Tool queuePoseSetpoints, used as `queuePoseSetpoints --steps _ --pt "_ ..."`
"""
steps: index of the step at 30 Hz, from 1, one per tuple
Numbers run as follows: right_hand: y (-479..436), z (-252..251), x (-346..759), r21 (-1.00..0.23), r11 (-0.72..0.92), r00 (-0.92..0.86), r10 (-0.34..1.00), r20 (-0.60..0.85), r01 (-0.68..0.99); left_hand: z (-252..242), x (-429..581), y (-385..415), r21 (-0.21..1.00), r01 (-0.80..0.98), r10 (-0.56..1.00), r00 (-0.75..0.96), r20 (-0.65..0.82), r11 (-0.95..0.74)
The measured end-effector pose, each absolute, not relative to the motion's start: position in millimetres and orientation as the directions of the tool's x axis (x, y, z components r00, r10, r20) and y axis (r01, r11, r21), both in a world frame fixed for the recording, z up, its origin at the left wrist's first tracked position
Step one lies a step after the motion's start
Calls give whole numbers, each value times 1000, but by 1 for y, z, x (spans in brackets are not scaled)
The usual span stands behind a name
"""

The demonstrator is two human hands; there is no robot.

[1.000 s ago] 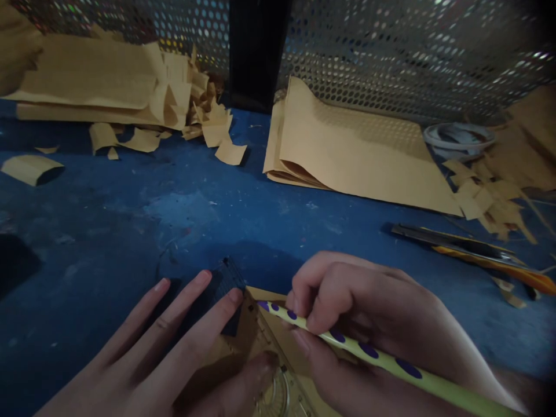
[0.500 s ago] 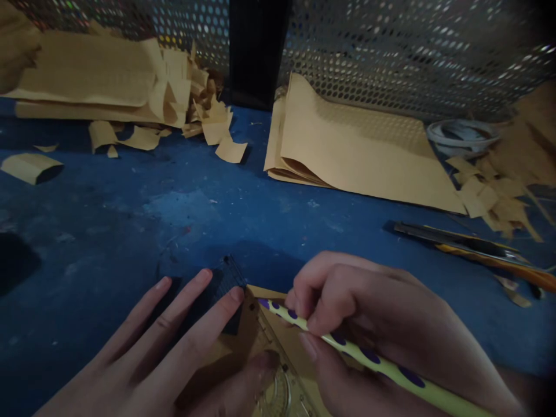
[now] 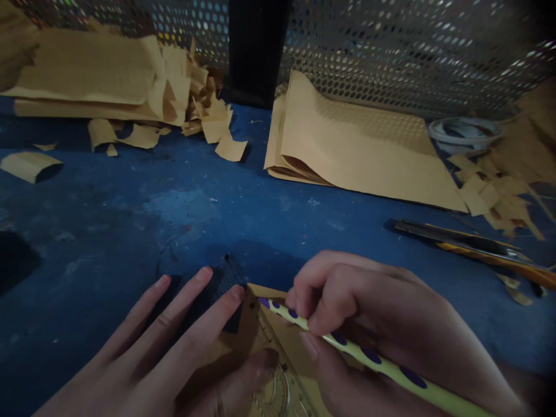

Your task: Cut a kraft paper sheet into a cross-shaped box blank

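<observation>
My left hand (image 3: 186, 353) lies with its fingers spread, pressing a clear plastic ruler (image 3: 290, 373) with a round cutout down onto a piece of brown paper (image 3: 310, 399). The ruler runs slantwise, and its far end sticks out past the paper over the blue table. My right hand (image 3: 369, 318) is closed around a pale yellow pencil (image 3: 369, 354) with purple spots. The pencil's tip is at the ruler's edge, near the paper's far corner; whether it touches the paper I cannot tell. Part of the paper is hidden under both hands.
Folded brown paper sheets (image 3: 369, 150) lie behind my right hand. A second stack (image 3: 91, 72) and paper scraps (image 3: 215, 121) are at the back left. To the right lie a cutter-like tool (image 3: 460, 240), a whitish roll (image 3: 464, 133) and more scraps (image 3: 482, 194). A perforated metal panel (image 3: 391, 52) stands behind.
</observation>
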State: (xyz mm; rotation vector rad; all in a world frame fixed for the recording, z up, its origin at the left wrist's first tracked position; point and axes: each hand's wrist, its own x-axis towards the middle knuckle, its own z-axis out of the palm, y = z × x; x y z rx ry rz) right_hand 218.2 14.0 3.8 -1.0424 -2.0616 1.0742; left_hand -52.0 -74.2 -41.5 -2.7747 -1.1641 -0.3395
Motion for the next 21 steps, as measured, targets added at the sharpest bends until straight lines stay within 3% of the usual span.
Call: queuePoseSetpoints --steps 7,14,21 --pt "14 4 221 -849 366 -546 830 113 381 -38 -52 -74 10 701 680 689 250 -713" --pt "19 4 216 -872 354 -528 838 135 338 -38 -54 -74 -45 697 673 705 223 -716" --pt "26 9 210 -867 366 -534 833 144 338 -35 -53 -74 11 704 685 688 241 -710"
